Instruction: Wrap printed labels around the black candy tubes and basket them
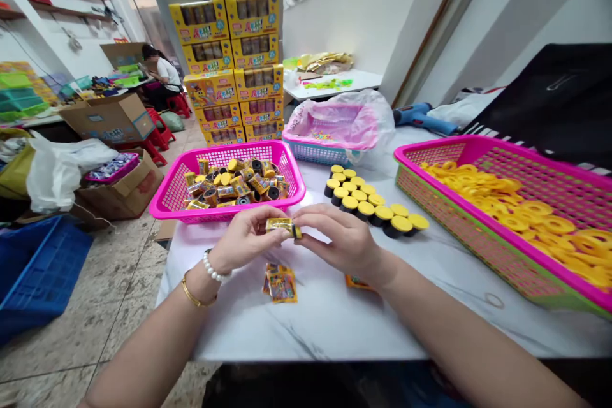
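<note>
One pink basket [224, 214] stands at the worktop's [306, 331] far-left corner; in front, the left hand [251, 236] and right hand [342, 239] pinch one labelled tube [278, 224], long axis crosswise, yellow-and-black end rightward; the right forearm [440, 312] partly hides a packet [359, 283]; beyond stand about sixteen yellow-lidded pots [366, 209]; towards the right edge, a basket of yellow rings [535, 207]
</note>
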Demonstrator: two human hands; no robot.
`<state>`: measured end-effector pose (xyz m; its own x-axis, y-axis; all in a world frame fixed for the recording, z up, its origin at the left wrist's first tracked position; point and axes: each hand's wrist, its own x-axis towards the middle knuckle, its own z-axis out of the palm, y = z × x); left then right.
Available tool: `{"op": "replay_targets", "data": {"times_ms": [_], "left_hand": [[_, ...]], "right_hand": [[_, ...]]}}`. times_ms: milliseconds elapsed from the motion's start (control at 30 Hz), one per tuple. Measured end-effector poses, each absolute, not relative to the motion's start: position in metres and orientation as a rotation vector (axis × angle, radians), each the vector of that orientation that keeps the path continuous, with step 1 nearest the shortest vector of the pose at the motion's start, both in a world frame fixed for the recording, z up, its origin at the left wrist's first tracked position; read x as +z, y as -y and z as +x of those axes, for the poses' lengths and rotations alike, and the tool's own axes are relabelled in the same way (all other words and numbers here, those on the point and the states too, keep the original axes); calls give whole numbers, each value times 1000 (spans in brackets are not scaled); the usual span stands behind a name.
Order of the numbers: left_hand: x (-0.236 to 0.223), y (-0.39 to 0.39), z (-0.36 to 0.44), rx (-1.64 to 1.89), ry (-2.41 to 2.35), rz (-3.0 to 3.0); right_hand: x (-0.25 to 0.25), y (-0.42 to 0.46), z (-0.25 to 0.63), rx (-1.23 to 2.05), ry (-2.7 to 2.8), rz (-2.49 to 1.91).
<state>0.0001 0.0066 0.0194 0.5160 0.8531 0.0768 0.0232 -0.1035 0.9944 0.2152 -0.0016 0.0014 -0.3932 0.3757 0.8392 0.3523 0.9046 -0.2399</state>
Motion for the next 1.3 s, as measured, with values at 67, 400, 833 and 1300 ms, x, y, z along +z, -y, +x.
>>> {"op": "replay_targets", "data": {"times_ms": [67,400,833,1300], "left_hand": [[14,-5,5,916,-783,1517],[11,-11,5,819,-854,1361],[10,4,15,1003,-874,1484],[9,-1,14,1020,-798,1315]], "right_hand": [[-2,5,209,108,1947,-606],[-4,7,206,344,1883,-796],[3,20,206,915,1587,-909],[3,18,208,475,1790,-856]]}}
